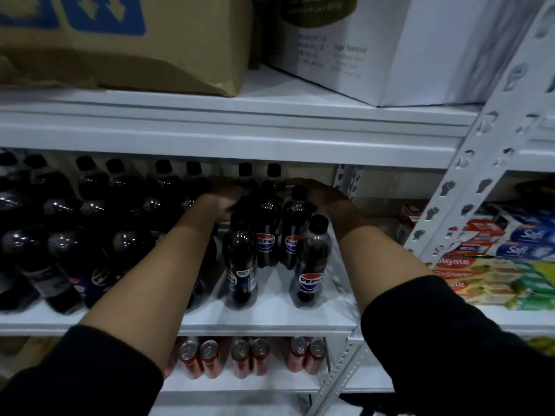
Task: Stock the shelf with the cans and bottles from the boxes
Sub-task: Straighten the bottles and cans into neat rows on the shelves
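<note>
since the cluster of small pepsi bottles point(271, 232) already stands on the middle shelf point(270, 321), the step in hand looks like squaring it up and sliding it back toward the rear, and to my eye it wants an even push from both sides so none of the tall, narrow bottles tips. low pressure on the shoulders would be safer than pushing at the caps, and the front right bottle point(309, 265), which stands a little forward of the cluster, probably needs nudging into line afterwards. the left hand point(223, 201) reaches in on the left of the cluster, its fingers bent against the dark shoulders of the back bottles; it is dim there and i cannot tell whether it truly grips one or only presses. the right hand point(319, 198) lies on the right of the cluster, arched over with fingers fairly straight, touching the bottle tops and sides rather than wrapping any, so i read it as loose and pushing. left of the cluster the same shelf is packed with larger dark bottles point(90, 235). below the cluster, on the next shelf down, red cans point(252, 355) stand in pairs. above it sit a brown carton point(135, 40) and a white box point(360, 49), and right of it, past the upright post, toothpaste boxes point(492, 265) are stacked.
</note>
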